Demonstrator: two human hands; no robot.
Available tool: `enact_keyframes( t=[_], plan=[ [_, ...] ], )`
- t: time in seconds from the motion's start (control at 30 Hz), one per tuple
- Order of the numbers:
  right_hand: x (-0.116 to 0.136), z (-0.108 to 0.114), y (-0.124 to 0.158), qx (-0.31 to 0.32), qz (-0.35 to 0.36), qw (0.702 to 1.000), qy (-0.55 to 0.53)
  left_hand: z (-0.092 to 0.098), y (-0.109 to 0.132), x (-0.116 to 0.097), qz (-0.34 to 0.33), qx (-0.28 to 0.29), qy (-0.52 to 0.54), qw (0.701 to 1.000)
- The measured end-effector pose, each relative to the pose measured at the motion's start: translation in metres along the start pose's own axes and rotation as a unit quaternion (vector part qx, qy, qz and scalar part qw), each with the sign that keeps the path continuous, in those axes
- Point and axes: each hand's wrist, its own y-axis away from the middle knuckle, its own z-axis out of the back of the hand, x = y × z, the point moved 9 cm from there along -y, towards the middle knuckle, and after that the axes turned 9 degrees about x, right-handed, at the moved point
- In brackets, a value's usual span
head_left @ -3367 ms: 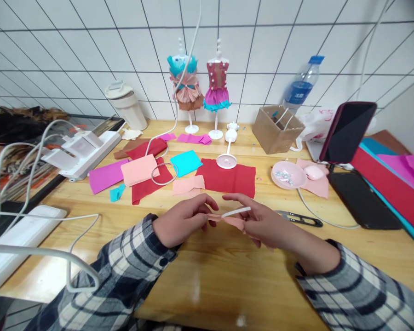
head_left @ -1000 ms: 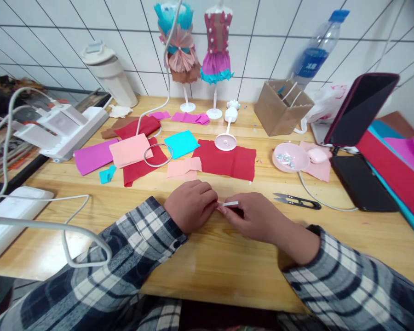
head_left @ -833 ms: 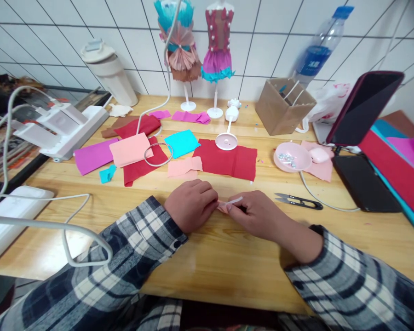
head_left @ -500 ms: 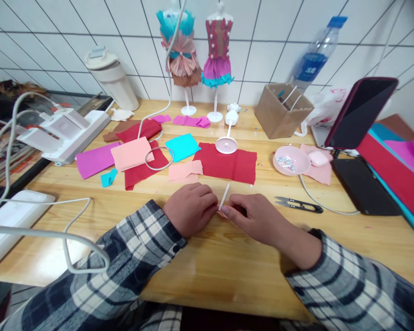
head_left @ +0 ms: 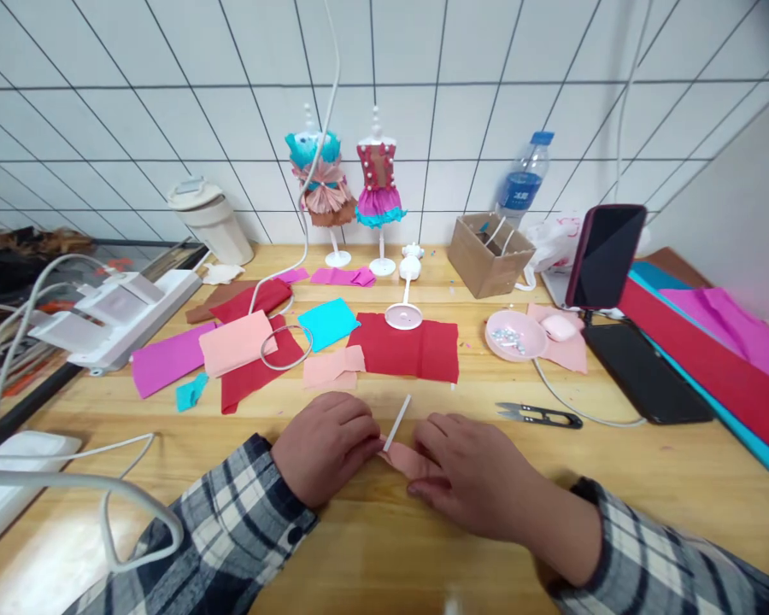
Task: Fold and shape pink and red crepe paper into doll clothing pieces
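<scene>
Low over the wooden table, a small piece of pink crepe paper (head_left: 411,462) stretches between my two hands. My left hand (head_left: 325,446) pinches its left end with the fingers closed. At the other end my right hand (head_left: 471,470) has its thumb and fingers closed on the paper. A thin white strip (head_left: 397,423) sticks up at a slant from the paper, close to my left fingertips; whether it is glued there I cannot tell. Just beyond the hands lie a red crepe paper piece (head_left: 403,352) and a folded pink piece (head_left: 334,366).
Black thread snips (head_left: 539,415) lie to the right, near a pink bowl of beads (head_left: 518,335). Two dressed mini mannequins (head_left: 324,184) stand at the wall; a bare white one (head_left: 405,314) lies down. A white cable (head_left: 173,521) loops by my left sleeve.
The view has tilted upward. My right hand has moved away from the white strip, and more of the pink paper now shows between my hands.
</scene>
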Motion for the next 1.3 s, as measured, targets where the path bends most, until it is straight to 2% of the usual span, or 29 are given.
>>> enact_keyframes(
  t=[0.13,0.23,0.4,0.6,0.7,0.87,1.07,1.3],
  plan=[
    [-0.007,0.000,0.002,0.012,0.002,0.999,-0.031,0.005,0.007,-0.002,-0.029,-0.024,-0.008,0.999],
    [-0.012,0.002,0.005,-0.006,-0.013,0.995,-0.103,0.005,0.012,-0.002,-0.036,-0.041,-0.016,0.998],
    [-0.019,0.006,0.010,-0.081,-0.071,0.966,-0.234,0.014,0.016,-0.004,-0.040,-0.086,-0.021,0.995],
    [-0.022,-0.003,0.001,-0.064,-0.043,0.931,-0.356,0.027,0.020,-0.015,-0.066,-0.131,-0.039,0.988],
    [-0.025,-0.005,0.001,-0.038,-0.036,0.942,-0.330,0.019,0.020,-0.020,-0.084,-0.116,-0.067,0.987],
    [-0.026,0.004,0.006,-0.021,-0.035,0.981,-0.188,0.004,0.018,-0.024,-0.106,-0.087,-0.118,0.983],
    [-0.028,0.009,0.008,-0.007,-0.029,0.990,-0.137,0.004,0.013,-0.029,-0.104,-0.070,-0.126,0.984],
    [-0.033,0.008,0.009,0.016,-0.017,0.993,-0.115,0.004,0.011,-0.020,-0.096,-0.063,-0.110,0.987]
  ],
)
